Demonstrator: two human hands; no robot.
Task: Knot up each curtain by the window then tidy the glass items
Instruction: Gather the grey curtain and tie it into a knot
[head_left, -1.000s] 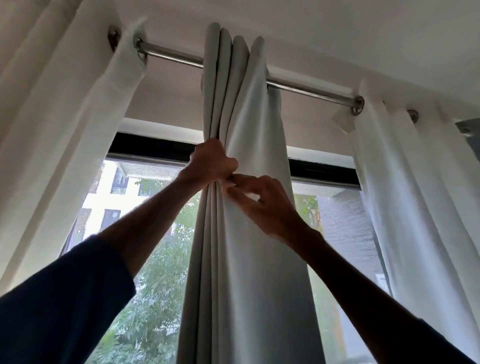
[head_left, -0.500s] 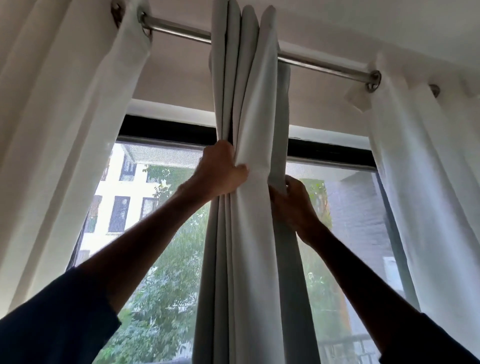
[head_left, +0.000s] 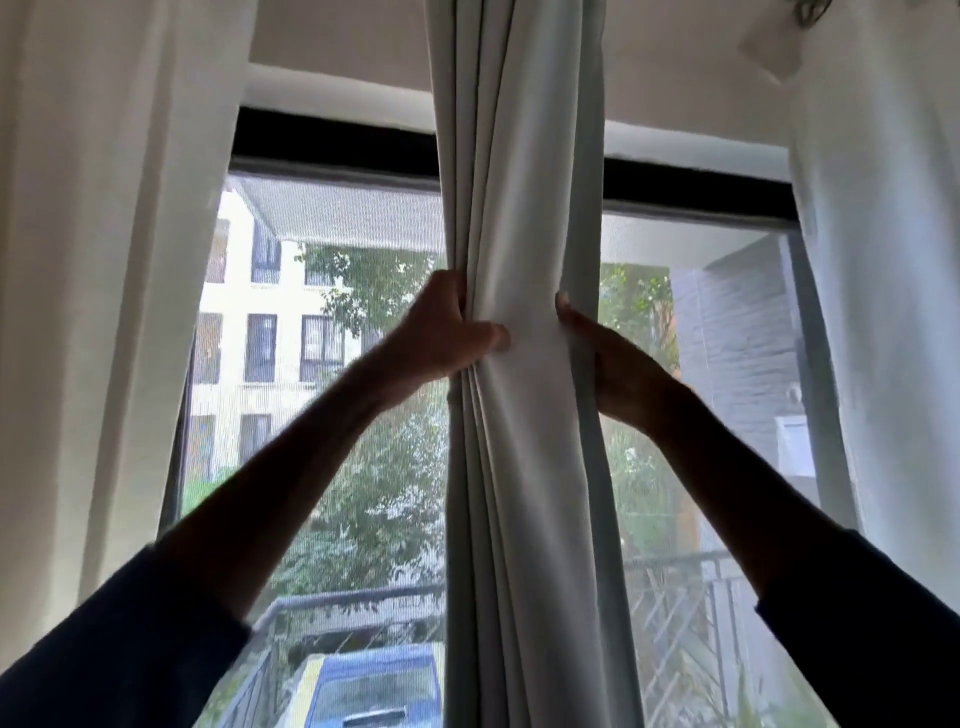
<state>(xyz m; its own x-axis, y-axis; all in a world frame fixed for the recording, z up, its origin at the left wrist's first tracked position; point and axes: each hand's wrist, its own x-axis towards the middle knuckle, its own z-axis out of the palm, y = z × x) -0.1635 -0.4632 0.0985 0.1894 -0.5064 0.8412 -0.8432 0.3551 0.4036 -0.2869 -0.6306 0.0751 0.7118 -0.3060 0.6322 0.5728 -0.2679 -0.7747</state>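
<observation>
The grey curtain (head_left: 524, 467) hung gathered into a narrow bundle of folds in the middle of the window (head_left: 332, 137), running from the top edge of the view down to the bottom. The left grip (head_left: 441, 332) was closed on the bundle's left side, thumb pressed across the front folds and fingers wrapped behind. The right grip (head_left: 608, 358) clasped the bundle's right edge at about the same height, its thumb against the cloth and its fingers hidden behind it. Both arms reached up from dark blue sleeves (head_left: 130, 649) at the lower corners. A white curtain (head_left: 104, 260) hung at the left side of the window, and another white curtain (head_left: 883, 260) at the right, with a metal ring (head_left: 808, 10) just showing above it. Through the glass were trees, a pale building, a railing and a blue car (head_left: 374, 686) below
</observation>
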